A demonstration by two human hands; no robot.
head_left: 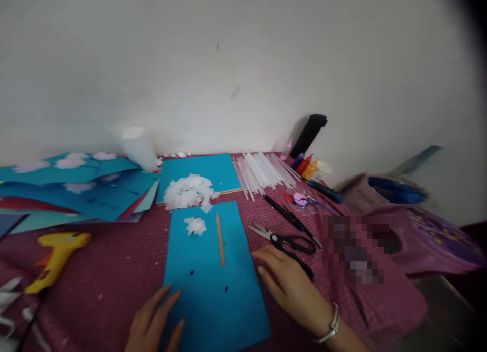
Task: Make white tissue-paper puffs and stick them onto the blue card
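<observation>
A blue sheet [213,311] lies in front of me, bearing a small cluster of white paper pieces [195,226], a wooden pencil [220,240] and a few dark spots. My left hand [154,319] is at the sheet's lower left edge, its fingers apart and holding nothing. At the right edge rests my right hand [281,278], fingers slightly spread and curved, with nothing seen in them. Black-handled scissors [292,243] lie just beyond my right hand. Behind the sheet, a heap of white paper pieces [189,190] sits on a second blue sheet [224,167].
A yellow glue gun [57,255] lies at left, below stacked blue sheets [125,200]. White sticks [262,172], a black pen [283,210] and paint bottles [304,164] are at back right. A pink container [365,195] stands at far right.
</observation>
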